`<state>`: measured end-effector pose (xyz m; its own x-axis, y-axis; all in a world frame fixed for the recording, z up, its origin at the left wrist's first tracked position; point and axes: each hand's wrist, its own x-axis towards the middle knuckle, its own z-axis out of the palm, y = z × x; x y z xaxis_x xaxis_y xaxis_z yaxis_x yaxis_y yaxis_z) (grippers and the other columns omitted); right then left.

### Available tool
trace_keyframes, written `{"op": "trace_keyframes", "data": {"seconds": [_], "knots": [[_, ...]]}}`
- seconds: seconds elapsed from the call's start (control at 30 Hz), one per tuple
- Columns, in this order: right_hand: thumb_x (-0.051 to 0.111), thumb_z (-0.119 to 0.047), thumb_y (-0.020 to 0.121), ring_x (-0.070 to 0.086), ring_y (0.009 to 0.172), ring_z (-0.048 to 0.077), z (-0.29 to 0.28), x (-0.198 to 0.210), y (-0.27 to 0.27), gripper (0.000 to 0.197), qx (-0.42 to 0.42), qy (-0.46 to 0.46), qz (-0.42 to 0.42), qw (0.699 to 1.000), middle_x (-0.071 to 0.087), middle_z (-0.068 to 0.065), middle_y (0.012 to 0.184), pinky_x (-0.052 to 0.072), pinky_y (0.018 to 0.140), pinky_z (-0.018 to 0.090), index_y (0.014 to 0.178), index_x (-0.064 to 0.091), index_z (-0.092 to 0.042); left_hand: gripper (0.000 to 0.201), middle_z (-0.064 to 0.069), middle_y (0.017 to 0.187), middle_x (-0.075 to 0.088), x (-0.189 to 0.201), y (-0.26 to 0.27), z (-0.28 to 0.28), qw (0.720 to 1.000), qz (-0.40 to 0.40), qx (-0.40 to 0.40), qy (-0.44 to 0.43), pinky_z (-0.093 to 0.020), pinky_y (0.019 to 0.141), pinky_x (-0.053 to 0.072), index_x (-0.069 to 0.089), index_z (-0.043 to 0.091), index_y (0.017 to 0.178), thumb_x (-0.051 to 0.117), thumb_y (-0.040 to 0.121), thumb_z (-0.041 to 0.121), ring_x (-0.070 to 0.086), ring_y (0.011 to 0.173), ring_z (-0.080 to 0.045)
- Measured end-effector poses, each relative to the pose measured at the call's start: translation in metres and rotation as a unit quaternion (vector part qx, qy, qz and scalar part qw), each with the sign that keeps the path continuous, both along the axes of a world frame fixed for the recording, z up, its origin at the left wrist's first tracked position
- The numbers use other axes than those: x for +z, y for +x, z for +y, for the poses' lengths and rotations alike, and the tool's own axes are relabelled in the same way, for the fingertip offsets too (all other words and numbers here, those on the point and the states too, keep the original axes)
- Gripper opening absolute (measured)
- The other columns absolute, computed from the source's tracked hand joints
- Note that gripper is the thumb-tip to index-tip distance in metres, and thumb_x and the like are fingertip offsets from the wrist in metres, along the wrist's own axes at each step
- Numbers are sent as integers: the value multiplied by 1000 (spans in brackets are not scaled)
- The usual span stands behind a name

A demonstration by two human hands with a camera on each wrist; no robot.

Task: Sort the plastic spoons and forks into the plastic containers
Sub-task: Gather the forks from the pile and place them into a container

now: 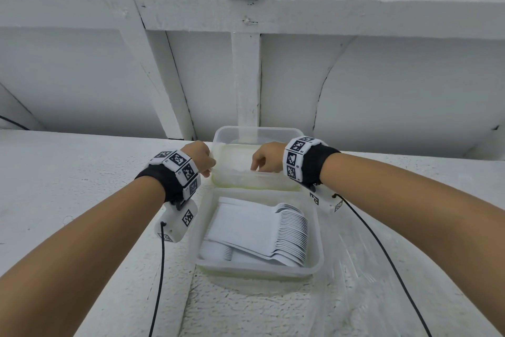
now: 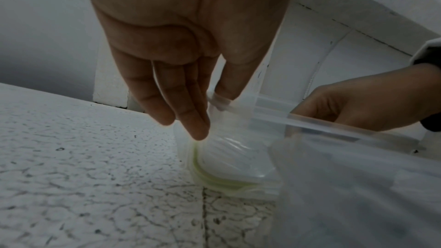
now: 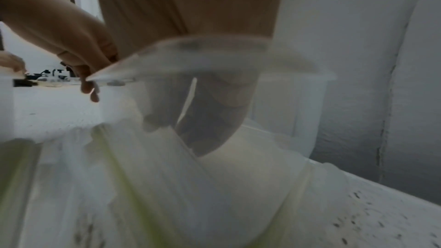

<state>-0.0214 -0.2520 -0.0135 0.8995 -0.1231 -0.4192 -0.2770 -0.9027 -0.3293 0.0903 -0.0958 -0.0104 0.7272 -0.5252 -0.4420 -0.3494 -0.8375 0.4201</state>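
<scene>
Two clear plastic containers stand one behind the other on a white ledge. The near container (image 1: 259,268) holds a neat stack of white plastic spoons (image 1: 289,232). My left hand (image 1: 203,159) (image 2: 212,108) pinches the left corner of the far container (image 1: 254,129) (image 2: 322,122) (image 3: 214,46), thumb inside the rim and fingers outside. My right hand (image 1: 265,161) (image 2: 358,105) (image 3: 181,120) is hooked over its near-right rim, with the fingers showing through the wall inside. Something pale lies on the far container's floor, too blurred to name.
Each container sits on a lid with a green seal (image 2: 214,180). A white wall with beams (image 1: 246,77) rises right behind the far container. Crinkled clear film (image 1: 355,268) lies to the right of the near container. Black cables (image 1: 161,268) hang from both wrists.
</scene>
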Motion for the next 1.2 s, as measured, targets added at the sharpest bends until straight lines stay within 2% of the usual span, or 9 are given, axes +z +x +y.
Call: {"op": "trace_keyframes", "data": {"seconds": [0.07, 0.27, 0.43, 0.6, 0.7, 0.8, 0.9, 1.03, 1.2], "knots": [[53, -10, 90, 56, 99, 17, 1, -2, -1, 28, -5, -5, -13, 1000, 64, 3, 109, 36, 78, 18, 116, 65, -11, 17, -4, 73, 65, 0, 0, -1, 1000, -6, 1, 2, -21, 62, 46, 54, 8, 76, 48, 92, 10, 64, 81, -20], [53, -11, 91, 57, 112, 18, -1, -4, -3, 26, -15, 10, -26, 999, 64, 4, 119, 39, 85, 19, 114, 66, -11, 14, -3, 71, 64, -1, 0, -2, 1000, -23, -6, 3, -22, 60, 45, 55, 7, 81, 47, 92, 11, 65, 79, -20], [53, -18, 94, 51, 119, 19, -2, -1, -6, 32, -14, -8, -22, 1000, 58, 4, 129, 37, 96, 24, 124, 59, -10, 25, -11, 94, 70, -2, -2, 1, 999, -38, -11, -5, -19, 53, 41, 61, 0, 100, 43, 96, 18, 58, 62, -13], [51, -21, 95, 52, 120, 19, -4, 10, -16, 33, -16, 1, -35, 999, 58, 4, 130, 37, 100, 27, 124, 59, -7, 30, -17, 97, 64, 12, -9, 6, 995, -89, -24, 36, -22, 60, 40, 56, 5, 97, 36, 99, 28, 57, 83, -25], [49, -23, 96, 51, 121, 18, -6, 29, -32, 33, -20, 0, -69, 997, 58, 3, 129, 35, 100, 25, 125, 58, -9, 35, -18, 121, 58, 29, -17, 10, 988, -149, -25, 15, -31, 85, 42, 58, 3, 115, 39, 98, 28, 53, 109, -31], [51, -24, 95, 54, 118, 17, -9, 55, -63, 32, -47, 41, -124, 990, 61, 2, 125, 38, 100, 24, 123, 60, -11, 30, -14, 116, 62, 53, -41, 9, 980, -188, -24, -67, -31, 82, 41, 60, 7, 112, 41, 97, 25, 55, 103, -31], [54, -24, 94, 57, 112, 15, -11, 77, -111, 31, -55, 64, -158, 984, 63, 4, 122, 40, 95, 20, 121, 61, -11, 30, -9, 111, 65, 72, -85, 3, 967, -196, -79, -140, -24, 77, 38, 60, 10, 117, 43, 97, 25, 58, 101, -25], [57, -24, 92, 55, 92, 3, -12, 81, -187, 27, -50, 56, -155, 985, 67, 2, 114, 34, 76, 9, 116, 65, -14, 27, -3, 107, 66, 74, -158, -10, 952, -154, -198, -178, -20, 79, 38, 62, 13, 114, 47, 96, 26, 54, 87, -12], [57, -26, 91, 54, 87, 2, -13, 52, -270, 26, -90, 50, -109, 989, 68, 0, 107, 35, 70, 3, 114, 65, -18, 26, 0, 104, 67, 49, -241, -19, 931, -90, -323, -145, -20, 81, 40, 63, 16, 114, 48, 96, 27, 57, 89, -12]]}}
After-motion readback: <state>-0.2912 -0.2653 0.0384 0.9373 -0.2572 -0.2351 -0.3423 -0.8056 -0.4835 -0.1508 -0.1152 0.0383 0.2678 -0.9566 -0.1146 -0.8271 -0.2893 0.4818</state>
